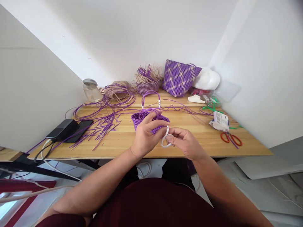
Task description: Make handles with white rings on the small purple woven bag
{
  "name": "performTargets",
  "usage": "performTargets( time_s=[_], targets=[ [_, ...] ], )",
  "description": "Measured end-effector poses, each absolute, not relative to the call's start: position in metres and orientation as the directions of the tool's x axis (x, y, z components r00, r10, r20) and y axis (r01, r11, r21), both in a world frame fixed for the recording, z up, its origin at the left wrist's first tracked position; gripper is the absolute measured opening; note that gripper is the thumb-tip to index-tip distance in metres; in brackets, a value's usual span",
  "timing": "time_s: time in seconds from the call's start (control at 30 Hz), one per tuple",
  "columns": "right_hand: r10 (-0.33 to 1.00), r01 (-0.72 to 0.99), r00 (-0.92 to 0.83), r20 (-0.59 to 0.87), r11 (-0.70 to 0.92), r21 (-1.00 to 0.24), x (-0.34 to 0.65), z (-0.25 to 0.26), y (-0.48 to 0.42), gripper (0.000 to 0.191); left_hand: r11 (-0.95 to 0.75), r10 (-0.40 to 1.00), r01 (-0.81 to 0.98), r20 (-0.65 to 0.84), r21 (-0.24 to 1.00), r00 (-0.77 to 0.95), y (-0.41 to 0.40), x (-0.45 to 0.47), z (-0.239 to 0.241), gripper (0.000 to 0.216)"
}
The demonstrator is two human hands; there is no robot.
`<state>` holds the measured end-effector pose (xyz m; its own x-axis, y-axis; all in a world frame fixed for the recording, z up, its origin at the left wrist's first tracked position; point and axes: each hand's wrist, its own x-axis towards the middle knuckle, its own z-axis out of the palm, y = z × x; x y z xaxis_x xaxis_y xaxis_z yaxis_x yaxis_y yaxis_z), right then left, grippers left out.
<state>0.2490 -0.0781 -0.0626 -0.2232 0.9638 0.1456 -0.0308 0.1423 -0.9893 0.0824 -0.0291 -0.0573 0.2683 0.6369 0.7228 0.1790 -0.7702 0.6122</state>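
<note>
A small purple woven basket (136, 119) with a looped purple cord handle (142, 100) sits near the front of the table. White bands (159, 103) wrap the handle's two sides. My left hand (148, 130) is closed on the basket's near right side, its fingers over the rim and its thumb below. A narrow white strip (163, 144) curls out beside the left fingertips. My right hand (186, 142) pinches this strip between thumb and fingers, just right of the basket. The strip's upper end meets the left fingers, and whether they grip it is hidden.
Loose purple strands (106, 124) spread over the left side, beside a phone (81, 130) and a black adapter (63, 129). Behind stand a glass jar (92, 92), an unfinished basket (148, 88) and a purple checked bag (180, 78). Red-handled scissors (236, 140) lie at right near a plastic packet (220, 121).
</note>
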Motion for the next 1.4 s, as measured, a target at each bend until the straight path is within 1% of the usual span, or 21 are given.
performTargets(
  time_s=[0.23,0.37,0.43,0.47,0.53,0.6,0.7,0.77,0.8,0.83,0.9,0.93,1.03,1.1,1.13,1.17,1.2,1.23,1.27,1.33,1.4],
  targets=[
    [0.982,0.147,-0.181,0.051,0.079,-0.986,0.285,-0.068,-0.080,0.026,-0.817,0.577,0.255,0.720,0.518,0.385,-0.020,0.076,-0.068,0.030],
    [0.973,0.342,-0.229,-0.011,0.070,-0.937,0.302,-0.071,-0.079,0.030,-0.837,0.548,0.274,0.721,0.475,0.424,-0.018,0.073,-0.069,0.034],
    [0.982,0.510,-0.188,-0.004,0.095,-0.855,0.315,-0.076,-0.071,0.029,-0.835,0.550,0.307,0.709,0.457,0.442,-0.021,0.069,-0.065,0.037],
    [0.990,0.610,-0.144,0.008,0.095,-0.787,0.324,-0.080,-0.065,0.028,-0.826,0.563,0.344,0.696,0.447,0.446,-0.024,0.066,-0.062,0.040],
    [0.998,0.794,-0.027,0.050,0.052,-0.606,0.347,-0.092,-0.048,0.026,-0.781,0.613,0.459,0.658,0.424,0.437,-0.029,0.058,-0.053,0.049],
    [0.991,0.893,0.082,0.102,-0.028,-0.449,0.374,-0.106,-0.029,0.028,-0.707,0.671,0.590,0.634,0.391,0.384,-0.031,0.048,-0.043,0.058],
    [0.986,0.904,0.147,0.083,-0.100,-0.415,0.410,-0.128,-0.009,0.034,-0.587,0.695,0.741,0.673,0.326,0.254,-0.020,0.031,-0.029,0.063],
    [0.986,0.901,0.154,0.059,-0.116,-0.418,0.425,-0.139,-0.002,0.037,-0.551,0.692,0.774,0.689,0.311,0.216,-0.004,0.020,-0.024,0.065],
    [0.985,0.903,0.161,0.054,-0.125,-0.412,0.430,-0.143,0.000,0.039,-0.565,0.697,0.758,0.680,0.325,0.228,0.005,0.015,-0.022,0.063],
    [0.984,0.906,0.172,0.052,-0.137,-0.400,0.434,-0.145,0.001,0.041,-0.594,0.702,0.722,0.667,0.354,0.251,0.014,0.010,-0.021,0.054],
    [0.980,0.918,0.193,0.047,-0.163,-0.362,0.439,-0.148,0.002,0.045,-0.644,0.736,0.603,0.598,0.471,0.318,0.029,0.005,-0.022,0.027],
    [0.978,0.924,0.203,0.043,-0.177,-0.339,0.441,-0.148,0.002,0.047,-0.640,0.760,0.540,0.553,0.547,0.341,0.033,0.004,-0.024,0.020],
    [0.965,0.941,0.258,0.048,-0.240,-0.237,0.441,-0.140,0.002,0.051,-0.573,0.814,0.369,0.453,0.732,0.364,0.039,0.008,-0.029,0.017],
    [0.947,0.947,0.301,0.110,-0.283,-0.151,0.430,-0.126,-0.002,0.050,-0.532,0.829,0.262,0.432,0.805,0.355,0.038,0.012,-0.034,0.018],
    [0.937,0.946,0.314,0.156,-0.293,-0.140,0.420,-0.117,-0.005,0.047,-0.512,0.834,0.208,0.424,0.833,0.353,0.037,0.015,-0.036,0.018],
    [0.929,0.946,0.309,0.204,-0.277,-0.168,0.407,-0.105,-0.009,0.044,-0.491,0.836,0.156,0.413,0.857,0.360,0.036,0.017,-0.037,0.018],
    [0.920,0.937,0.304,0.245,-0.242,-0.253,0.389,-0.092,-0.013,0.039,-0.469,0.836,0.107,0.401,0.877,0.374,0.035,0.019,-0.039,0.017],
    [0.909,0.905,0.300,0.289,-0.175,-0.389,0.369,-0.079,-0.018,0.036,-0.447,0.836,0.066,0.389,0.892,0.388,0.034,0.021,-0.040,0.017],
    [0.905,0.841,0.267,0.330,-0.052,-0.539,0.347,-0.065,-0.022,0.033,-0.426,0.834,0.034,0.378,0.904,0.402,0.033,0.022,-0.040,0.018],
    [0.913,0.637,0.116,0.390,0.233,-0.735,0.302,-0.039,-0.028,0.034,-0.391,0.831,-0.012,0.358,0.920,0.426,0.031,0.024,-0.040,0.018],
    [0.907,0.406,-0.040,0.420,0.399,-0.823,0.262,-0.019,-0.030,0.038,-0.377,0.824,-0.032,0.351,0.926,0.445,0.027,0.025,-0.038,0.019]
  ],
)
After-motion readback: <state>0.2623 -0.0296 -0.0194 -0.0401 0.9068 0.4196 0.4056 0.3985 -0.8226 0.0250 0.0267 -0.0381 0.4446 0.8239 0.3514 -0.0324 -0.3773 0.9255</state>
